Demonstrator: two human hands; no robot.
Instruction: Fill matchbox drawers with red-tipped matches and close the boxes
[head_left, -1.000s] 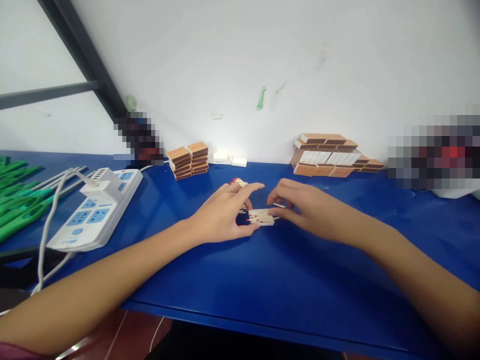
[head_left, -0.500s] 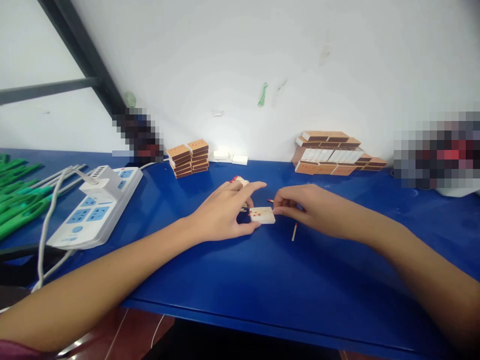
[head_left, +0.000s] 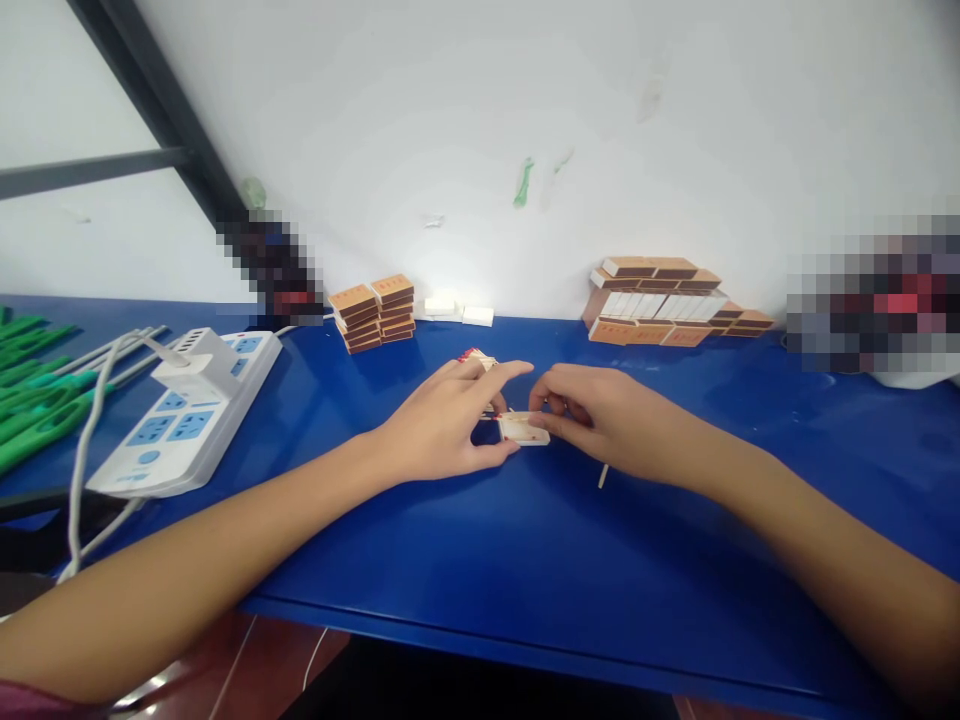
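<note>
A small white matchbox tray lies on the blue table, its left end held between the thumb and fingers of my left hand. My left index finger stretches out above it. Over the tray's right side, my right hand pinches thin matchsticks that lie along the tray's far edge; how many is too small to tell. Behind my left fingers a pile of red-headed matchsticks shows in part. One loose matchstick sticks out from under my right hand.
Stacked brown matchboxes stand at the back left, with white trays beside them. A larger matchbox stack leans near the wall. On the left are a white power strip, its cables and green plastic tools.
My right hand has moved left, bringing its fingers over the tray. The loose matchstick near it has shifted slightly right. My left hand keeps its hold on the tray.
</note>
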